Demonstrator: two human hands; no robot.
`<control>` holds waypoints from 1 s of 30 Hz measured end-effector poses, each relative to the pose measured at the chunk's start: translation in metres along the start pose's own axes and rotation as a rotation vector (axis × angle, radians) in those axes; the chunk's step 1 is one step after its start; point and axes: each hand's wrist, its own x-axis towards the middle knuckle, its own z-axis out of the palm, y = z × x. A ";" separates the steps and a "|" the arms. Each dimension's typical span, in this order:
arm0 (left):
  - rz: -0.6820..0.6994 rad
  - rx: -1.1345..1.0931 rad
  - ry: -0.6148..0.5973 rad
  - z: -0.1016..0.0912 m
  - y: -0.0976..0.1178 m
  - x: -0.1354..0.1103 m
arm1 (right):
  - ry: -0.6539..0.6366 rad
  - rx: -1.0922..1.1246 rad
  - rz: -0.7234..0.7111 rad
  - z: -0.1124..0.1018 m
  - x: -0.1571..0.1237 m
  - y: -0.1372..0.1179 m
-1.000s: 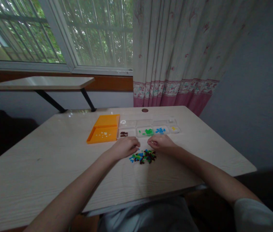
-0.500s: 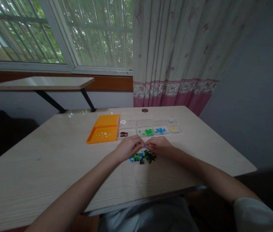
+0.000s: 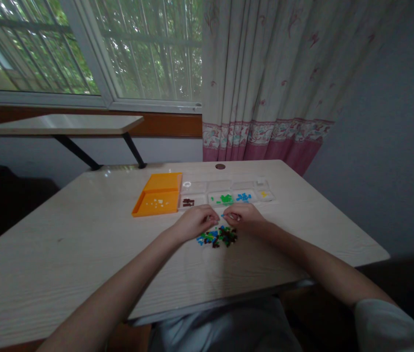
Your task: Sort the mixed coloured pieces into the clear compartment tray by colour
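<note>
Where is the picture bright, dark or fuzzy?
In the head view, the window is brightest and the right wall is dim; same head view, a soft shadow lies on the table, near side of the colourful pile, which looks fuzzy.

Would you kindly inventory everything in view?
table: one, pale, centre
mixed pieces: many, multicoloured, table centre
case: one, orange, left of trays
white pieces: several, white, in case
trays: several, clear, behind mixed pieces
sorted pieces: many, brown, green, blue, yellow, in trays
curtain: one, cream, pink, back
window: one, pale frame, upper left
shelf: one, pale, back left
small piece: one, blue, right hand
left hand: one, bare, centre
right hand: one, bare, centre
forearms: two, bare, foreground
</note>
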 end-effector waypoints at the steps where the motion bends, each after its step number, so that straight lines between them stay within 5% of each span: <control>1: 0.005 0.008 -0.032 0.000 -0.002 0.000 | 0.048 0.000 0.010 -0.003 0.001 0.002; 8: 0.084 0.009 -0.110 0.003 -0.006 0.001 | 0.314 -0.024 0.035 -0.024 0.004 0.013; 17: 0.053 0.059 -0.112 0.003 -0.014 0.000 | 0.363 -0.043 -0.034 -0.027 0.004 0.015; 23: 0.065 0.081 -0.102 0.001 -0.016 -0.002 | 0.247 -0.100 0.009 -0.039 0.004 0.031; 30: 0.080 0.088 -0.106 -0.001 -0.012 -0.002 | 0.009 -0.192 0.315 -0.048 -0.004 0.082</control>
